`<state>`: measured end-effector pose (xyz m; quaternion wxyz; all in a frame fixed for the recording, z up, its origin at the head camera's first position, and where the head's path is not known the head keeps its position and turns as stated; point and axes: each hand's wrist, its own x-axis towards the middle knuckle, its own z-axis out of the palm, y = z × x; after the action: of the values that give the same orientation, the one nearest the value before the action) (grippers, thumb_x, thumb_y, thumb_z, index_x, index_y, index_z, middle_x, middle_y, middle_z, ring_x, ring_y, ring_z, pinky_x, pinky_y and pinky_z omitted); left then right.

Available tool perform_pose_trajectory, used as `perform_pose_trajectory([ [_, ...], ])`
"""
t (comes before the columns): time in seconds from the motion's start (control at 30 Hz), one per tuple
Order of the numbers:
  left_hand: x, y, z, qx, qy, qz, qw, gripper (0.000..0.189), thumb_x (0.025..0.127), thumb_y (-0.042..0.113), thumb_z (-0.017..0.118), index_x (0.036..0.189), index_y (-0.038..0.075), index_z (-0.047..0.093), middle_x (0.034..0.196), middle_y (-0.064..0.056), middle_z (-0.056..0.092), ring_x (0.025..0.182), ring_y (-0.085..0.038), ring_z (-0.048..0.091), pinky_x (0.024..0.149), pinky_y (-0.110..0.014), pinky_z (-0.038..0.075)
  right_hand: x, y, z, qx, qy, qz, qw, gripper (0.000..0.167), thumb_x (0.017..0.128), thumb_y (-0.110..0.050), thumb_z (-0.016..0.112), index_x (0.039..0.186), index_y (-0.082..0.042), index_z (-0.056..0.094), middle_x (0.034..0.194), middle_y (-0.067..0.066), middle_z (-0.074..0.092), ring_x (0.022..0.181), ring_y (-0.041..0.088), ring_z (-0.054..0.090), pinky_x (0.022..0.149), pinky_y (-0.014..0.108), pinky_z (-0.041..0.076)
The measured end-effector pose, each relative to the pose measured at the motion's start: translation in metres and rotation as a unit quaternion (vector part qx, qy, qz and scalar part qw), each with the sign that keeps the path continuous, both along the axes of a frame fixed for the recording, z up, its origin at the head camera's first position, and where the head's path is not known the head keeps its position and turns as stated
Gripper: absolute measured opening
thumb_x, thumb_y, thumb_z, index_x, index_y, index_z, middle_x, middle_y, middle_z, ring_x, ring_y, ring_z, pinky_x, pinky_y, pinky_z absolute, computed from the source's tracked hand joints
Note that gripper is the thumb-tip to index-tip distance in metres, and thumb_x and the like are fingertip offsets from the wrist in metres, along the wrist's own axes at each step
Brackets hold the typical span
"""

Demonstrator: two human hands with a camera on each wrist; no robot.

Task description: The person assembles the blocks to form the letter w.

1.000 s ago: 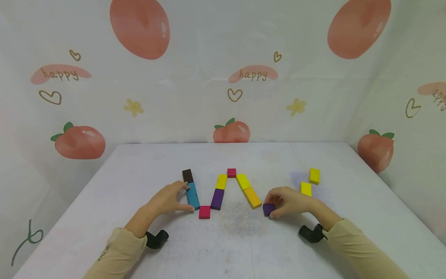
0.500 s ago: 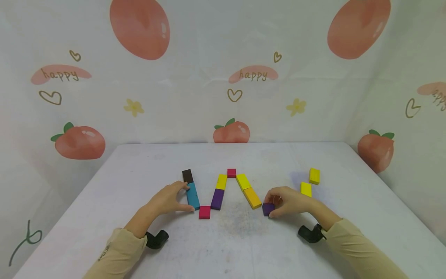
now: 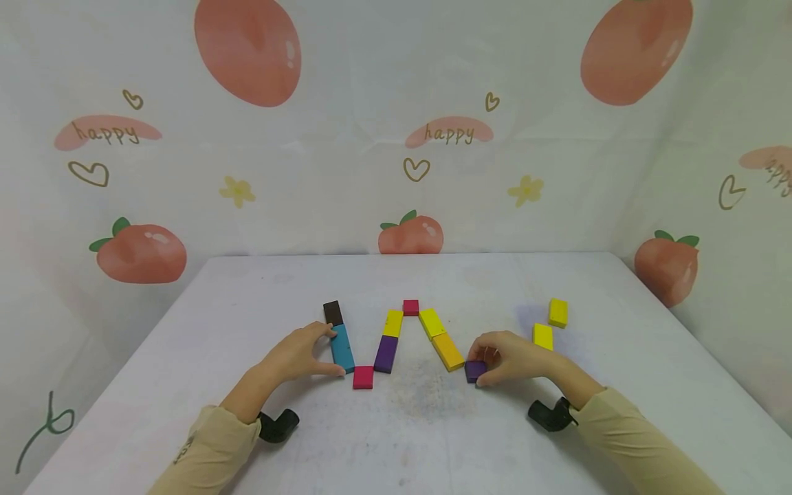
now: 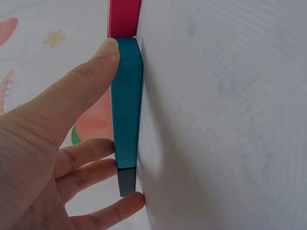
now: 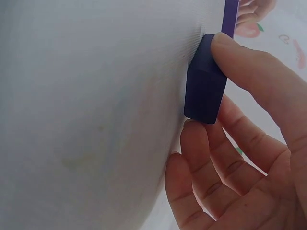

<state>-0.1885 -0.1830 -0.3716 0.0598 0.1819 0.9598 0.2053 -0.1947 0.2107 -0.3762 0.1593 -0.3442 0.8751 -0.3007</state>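
Note:
In the head view, my right hand (image 3: 509,356) pinches a small purple block (image 3: 475,371) by its ends, between thumb and fingers. The block sits at the lower end of an orange block (image 3: 448,351); the right wrist view shows the thumb on one end of the purple block (image 5: 206,91). My left hand (image 3: 302,354) rests its thumb and fingertips along a long blue block (image 3: 343,348), fingers loosely extended. A black block (image 3: 333,313) adjoins its far end, and a red block (image 3: 363,377) its near end.
A second purple block (image 3: 386,353), a yellow block (image 3: 392,322), a small red block (image 3: 411,307) and another yellow block (image 3: 432,320) continue the zigzag line. Behind my right forearm lie two loose yellow blocks (image 3: 558,312). Printed cloth (image 3: 346,172) hangs behind the white table (image 3: 278,289).
My right hand has slid the small purple block slightly left, closing in on the orange block's end. The left hand and the other blocks look unmoved.

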Motion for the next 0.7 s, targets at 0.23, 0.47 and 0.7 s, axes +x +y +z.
perform_pose_trajectory([
  [0.23,-0.0007,-0.0005,-0.0008,0.0,0.0,0.002,1.0,0.074,0.07,0.042,0.078,0.125,0.0,0.053,0.134,-0.019,0.051,0.125,-0.04,0.046,0.103,-0.054,0.04,-0.0002,-0.0002,-0.0006,0.0,0.004,0.002,1.0,0.03,0.077,-0.025,0.075,0.097,-0.008,0.062,0.091,0.001,0.063,0.078,0.007,0.054,0.072,0.019,0.049],
  [0.47,-0.0006,-0.0005,-0.0007,0.002,-0.001,0.003,1.0,0.072,0.07,0.042,0.078,0.124,0.0,0.054,0.133,-0.018,0.052,0.124,-0.04,0.047,0.103,-0.053,0.04,-0.0004,-0.0004,-0.0008,-0.003,0.002,0.005,1.0,0.03,0.077,-0.024,0.075,0.098,-0.007,0.061,0.091,0.002,0.062,0.079,0.007,0.054,0.071,0.019,0.049],
  [0.7,-0.0003,-0.0004,-0.0002,0.001,0.0,0.003,1.0,0.073,0.07,0.041,0.078,0.124,0.0,0.054,0.134,-0.018,0.052,0.125,-0.04,0.046,0.104,-0.054,0.04,-0.0002,-0.0009,0.0002,0.003,-0.004,0.0,1.0,0.031,0.077,-0.025,0.075,0.099,-0.007,0.061,0.091,0.001,0.063,0.079,0.007,0.053,0.071,0.019,0.049],
])
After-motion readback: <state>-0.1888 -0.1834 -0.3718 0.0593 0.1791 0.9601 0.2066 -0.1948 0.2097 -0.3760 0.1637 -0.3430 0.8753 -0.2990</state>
